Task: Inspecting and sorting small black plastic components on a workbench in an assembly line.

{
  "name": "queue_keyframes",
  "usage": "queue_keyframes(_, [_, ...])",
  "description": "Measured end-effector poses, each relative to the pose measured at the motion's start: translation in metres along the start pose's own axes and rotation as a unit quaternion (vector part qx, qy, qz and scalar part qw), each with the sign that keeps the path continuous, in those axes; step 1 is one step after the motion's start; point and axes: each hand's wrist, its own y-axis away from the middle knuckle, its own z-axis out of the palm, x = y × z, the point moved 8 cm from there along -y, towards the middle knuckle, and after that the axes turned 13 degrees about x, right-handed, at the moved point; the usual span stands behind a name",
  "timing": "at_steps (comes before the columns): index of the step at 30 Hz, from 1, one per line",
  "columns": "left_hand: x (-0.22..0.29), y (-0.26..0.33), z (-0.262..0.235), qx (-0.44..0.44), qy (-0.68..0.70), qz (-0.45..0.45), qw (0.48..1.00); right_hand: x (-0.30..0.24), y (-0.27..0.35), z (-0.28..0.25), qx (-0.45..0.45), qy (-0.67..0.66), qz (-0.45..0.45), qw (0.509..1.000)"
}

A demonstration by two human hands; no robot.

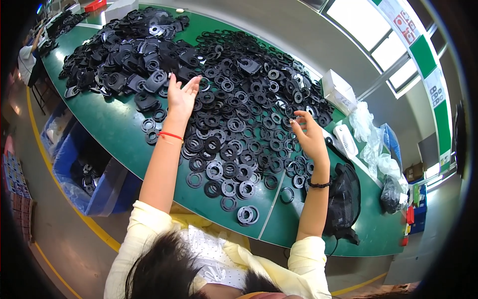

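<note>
My left hand [182,98] is over the inner edge of a large heap of dark housing-like plastic parts [117,55]. Its fingers are spread and it holds nothing that I can see. Off to the right, my right hand [309,134] hovers above a spread of black plastic rings [236,124]. Its fingers are bent, with a gap between thumb and forefinger; a small pale spot by the fingertips is too small to make out. Several rings lie loose or overlapping between my forearms, and a pair of stacked rings [245,215] rests near the front edge.
The green table [127,132] bends around me. At right are a white box [338,92], a white handheld fan [345,140], plastic bags [371,134] and a black bag [343,202]. Lined blue bins [99,194] stand on the floor at left. A person [28,60] works at far left.
</note>
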Motion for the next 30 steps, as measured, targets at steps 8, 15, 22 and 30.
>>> queue_keyframes(8, [-0.025,0.019,0.019,-0.196,-0.305,0.161,0.918,0.043,0.028,0.034,-0.248,0.225,-0.008,0.942])
queue_keyframes(15, [-0.076,0.080,0.040,-0.347,-0.434,0.291,0.779,0.084,0.015,-0.015,-0.199,0.269,0.096,0.937])
queue_keyframes(22, [-0.102,0.128,0.042,-0.429,-0.499,0.274,0.701,0.145,0.045,-0.072,-0.266,0.312,0.325,0.852])
queue_keyframes(30, [-0.115,0.157,0.038,-0.477,-0.494,0.266,0.677,0.093,0.095,-0.055,-0.266,0.365,0.114,0.885])
